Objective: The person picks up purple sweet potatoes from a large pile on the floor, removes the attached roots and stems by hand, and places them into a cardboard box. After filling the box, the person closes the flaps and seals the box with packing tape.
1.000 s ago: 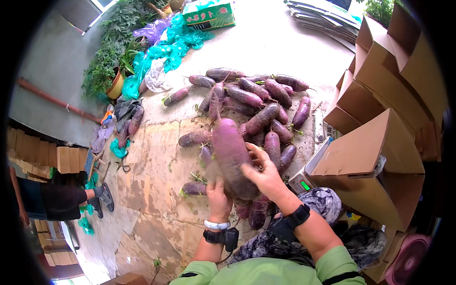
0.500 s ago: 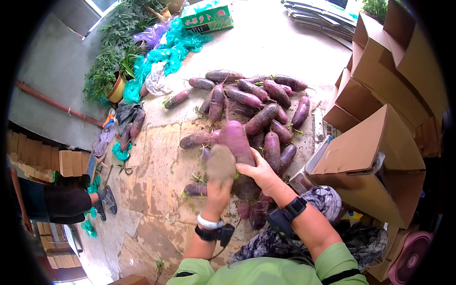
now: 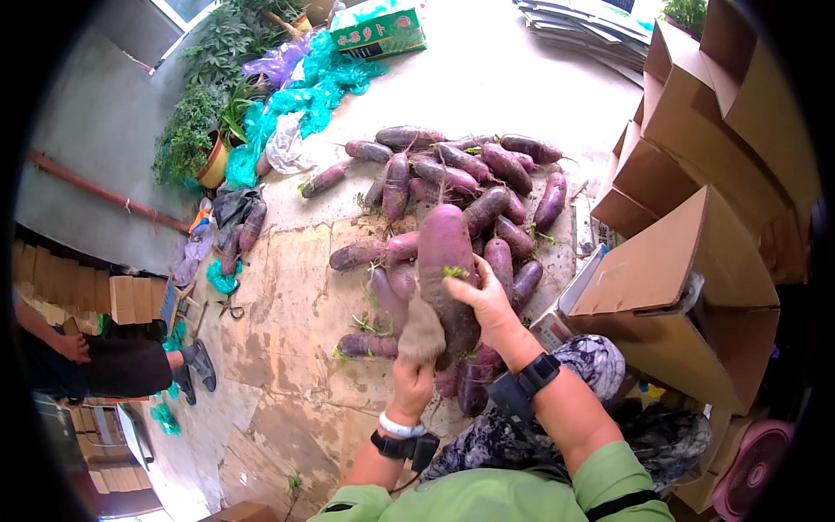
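My right hand [image 3: 489, 304] grips a large purple radish [image 3: 446, 239] at its right side, thumb across it beside a small green sprout. The radish is raised above the others, its broad end pointing away from me. My left hand [image 3: 410, 383] is closed round a grey-brown, cloth-like wad [image 3: 423, 332], which lies against the radish's lower left side. Beyond and beneath is a pile of purple radishes [image 3: 485, 210], some with green tops and thin roots. A single radish [image 3: 367, 345] lies left of my left hand.
Flattened cardboard [image 3: 287, 287] covers the floor. Open cartons [image 3: 644, 261] stand at the right, near a pink fan [image 3: 755, 470]. Teal plastic bags [image 3: 326, 74], potted plants [image 3: 196, 122] and a green box [image 3: 378, 35] line the upper left. Another person's leg [image 3: 130, 367] shows at the left.
My left hand and the wad have moved right and down along the radish. The radish is turned more upright, its sprout now showing. The other person's hand has come into view.
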A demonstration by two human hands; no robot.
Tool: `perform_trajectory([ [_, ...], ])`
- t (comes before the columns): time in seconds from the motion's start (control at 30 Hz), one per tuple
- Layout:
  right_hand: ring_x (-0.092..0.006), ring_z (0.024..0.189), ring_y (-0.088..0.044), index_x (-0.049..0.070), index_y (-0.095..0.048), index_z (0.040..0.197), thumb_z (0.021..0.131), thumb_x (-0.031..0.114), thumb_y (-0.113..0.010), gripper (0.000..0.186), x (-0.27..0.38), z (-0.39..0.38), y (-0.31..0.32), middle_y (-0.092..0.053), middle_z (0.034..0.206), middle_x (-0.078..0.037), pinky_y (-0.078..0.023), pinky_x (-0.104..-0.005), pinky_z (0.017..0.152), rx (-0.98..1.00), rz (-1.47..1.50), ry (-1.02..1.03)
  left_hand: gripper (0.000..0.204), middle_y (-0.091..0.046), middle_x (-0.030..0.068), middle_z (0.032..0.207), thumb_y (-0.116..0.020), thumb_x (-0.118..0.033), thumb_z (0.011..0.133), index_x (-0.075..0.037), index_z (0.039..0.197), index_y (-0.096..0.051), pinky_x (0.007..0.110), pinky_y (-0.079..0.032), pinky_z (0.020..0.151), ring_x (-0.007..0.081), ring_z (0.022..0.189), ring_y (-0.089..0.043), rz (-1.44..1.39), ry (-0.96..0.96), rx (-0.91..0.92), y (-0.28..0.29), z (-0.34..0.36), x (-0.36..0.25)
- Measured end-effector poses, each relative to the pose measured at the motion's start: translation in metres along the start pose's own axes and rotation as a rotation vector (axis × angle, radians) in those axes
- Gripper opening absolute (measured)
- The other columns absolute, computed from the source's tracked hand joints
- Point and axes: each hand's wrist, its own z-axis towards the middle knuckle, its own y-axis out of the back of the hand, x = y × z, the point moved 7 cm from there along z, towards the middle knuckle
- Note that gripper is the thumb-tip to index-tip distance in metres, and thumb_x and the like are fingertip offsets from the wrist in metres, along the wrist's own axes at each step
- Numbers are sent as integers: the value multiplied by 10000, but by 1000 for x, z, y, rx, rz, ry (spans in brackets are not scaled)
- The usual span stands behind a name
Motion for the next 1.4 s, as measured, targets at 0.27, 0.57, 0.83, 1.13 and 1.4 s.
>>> perform_trajectory([
  [0.27,-230,1053,-555,26,-486,1226,858,382,-559,518,-12,-20,-26,-574,1169,-114,-441,-380,926,173,344,-507,369,-504,125,1248,-417,-209,960,-7,1268,-425,378,-405,967,248,1123,-506,-915,383,-173,12,25,17],
  [0.57,-134,1088,-480,4,-412,1307,907,342,-551,542,-8,0,-10,-520,1214,-74,-364,-259,943,147,-419,-46,333,-520,108,1232,-427,-141,959,-39,1276,-422,370,-411,956,237,1112,-513,-1075,408,-340,3,40,19],
  [0.83,-157,1017,-521,4,-434,1223,815,328,-677,575,-18,-13,-6,-548,1115,-80,-440,-306,859,52,-91,-281,293,-590,172,1131,-486,54,823,27,1097,-587,344,-399,939,296,1082,-546,32,3,-127,6,32,-20],
  [1.13,-160,1001,-544,51,-439,1252,785,229,-683,555,52,-45,-42,-558,1125,-39,-445,-311,885,318,300,-206,228,-588,229,998,-576,-113,754,7,945,-610,449,-441,824,369,935,-548,679,193,356,61,-41,119],
  [1.4,-206,1105,-493,22,-342,1315,648,155,-774,806,184,-126,-61,-505,1198,-96,-390,-341,956,491,204,197,281,-608,136,928,-549,15,771,21,1049,-594,304,-477,762,199,829,-599,126,161,431,4,78,-71],
])
